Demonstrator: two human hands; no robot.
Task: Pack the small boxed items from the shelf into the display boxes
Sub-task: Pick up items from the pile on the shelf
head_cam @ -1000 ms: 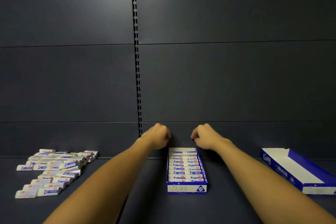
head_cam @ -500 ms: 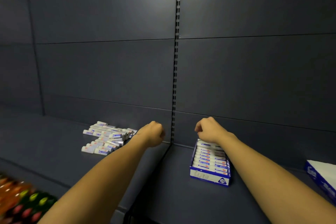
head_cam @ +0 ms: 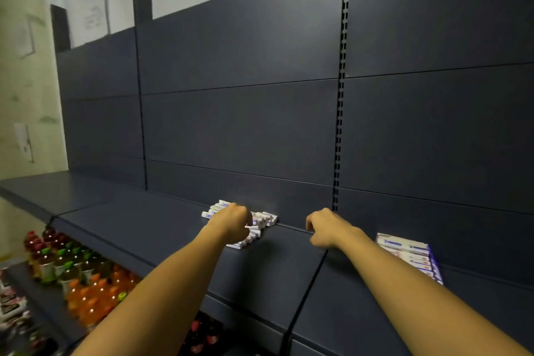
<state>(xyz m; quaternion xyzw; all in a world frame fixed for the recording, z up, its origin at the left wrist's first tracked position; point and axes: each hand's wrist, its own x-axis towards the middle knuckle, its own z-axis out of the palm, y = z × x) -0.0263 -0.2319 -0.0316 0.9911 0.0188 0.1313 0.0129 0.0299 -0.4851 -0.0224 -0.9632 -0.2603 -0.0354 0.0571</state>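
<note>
lying loose: white-and-blue small boxed items (head_cam: 261, 218)

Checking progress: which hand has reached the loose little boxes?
The left hand, over the pile of small boxes; the right hand hangs above bare shelf.

Matt dark metal shelf (head_cam: 161, 228) under my arms; glossy white cardboard small boxes (head_cam: 264, 218); a printed card display box (head_cam: 410, 254); shiny plastic bottles (head_cam: 86, 283) below.
</note>
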